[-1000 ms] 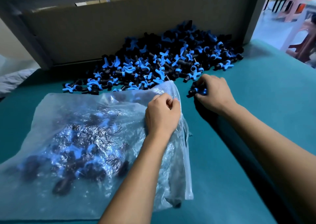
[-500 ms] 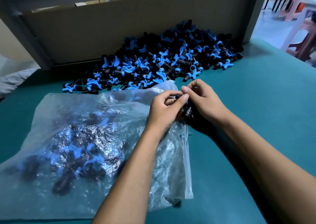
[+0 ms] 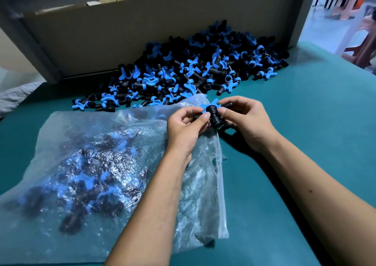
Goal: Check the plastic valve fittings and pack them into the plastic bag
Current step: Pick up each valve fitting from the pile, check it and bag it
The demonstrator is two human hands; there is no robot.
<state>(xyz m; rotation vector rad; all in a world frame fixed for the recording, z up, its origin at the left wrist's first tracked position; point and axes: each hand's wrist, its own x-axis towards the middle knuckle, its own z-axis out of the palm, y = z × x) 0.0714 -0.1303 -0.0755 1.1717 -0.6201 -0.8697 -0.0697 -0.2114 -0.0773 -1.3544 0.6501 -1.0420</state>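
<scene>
Black valve fitting (image 3: 214, 116) now raised, seemingly turned, between both hands.

1. Plastic bag (image 3: 97, 164) flat on the tabletop (image 3: 305, 143), left, with fittings inside.
2. Heap of valve fittings (image 3: 193, 70) behind the bag, against a cardboard wall (image 3: 142, 31).
3. One fitting (image 3: 213, 115) between left hand (image 3: 187, 127) and right hand (image 3: 248, 121), above the bag's right edge.

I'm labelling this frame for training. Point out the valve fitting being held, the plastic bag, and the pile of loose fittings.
valve fitting (image 3: 214, 116), head view, on its black body.
plastic bag (image 3: 85, 143), head view, on its upper film.
pile of loose fittings (image 3: 195, 70), head view, mid-heap.
</scene>
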